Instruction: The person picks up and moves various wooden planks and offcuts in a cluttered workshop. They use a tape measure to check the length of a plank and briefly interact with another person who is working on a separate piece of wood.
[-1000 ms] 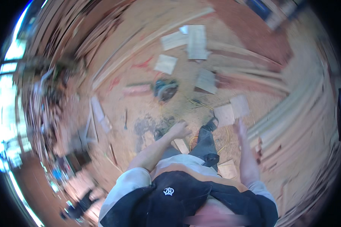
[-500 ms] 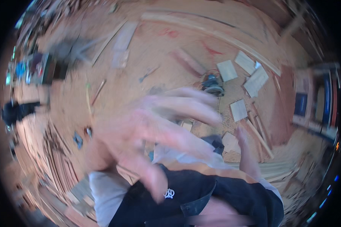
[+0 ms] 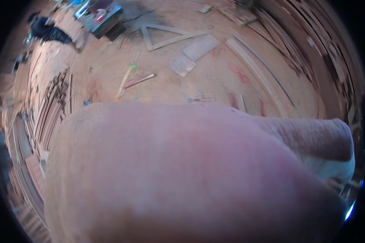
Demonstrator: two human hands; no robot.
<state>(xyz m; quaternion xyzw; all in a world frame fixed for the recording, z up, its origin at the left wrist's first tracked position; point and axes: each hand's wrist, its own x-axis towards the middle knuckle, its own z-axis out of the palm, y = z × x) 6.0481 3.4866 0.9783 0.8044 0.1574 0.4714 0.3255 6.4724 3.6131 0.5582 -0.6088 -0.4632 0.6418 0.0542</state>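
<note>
Left hand (image 3: 170, 170) fills the lower view, blurred, close to the camera — grip cannot be determined. Small tool (image 3: 201, 99) lies on the floor (image 3: 168, 87), just above the hand's outline — reddish stick (image 3: 139, 81) to its left.

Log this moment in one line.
hand: fills lower view, side and grip unclear | floor: angled wooden frame, long plank | upper left: another person

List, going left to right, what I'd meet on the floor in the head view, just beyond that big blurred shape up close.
Stacked narrow wood strips → reddish stick → small tool with a wooden handle → long pale plank.
</note>
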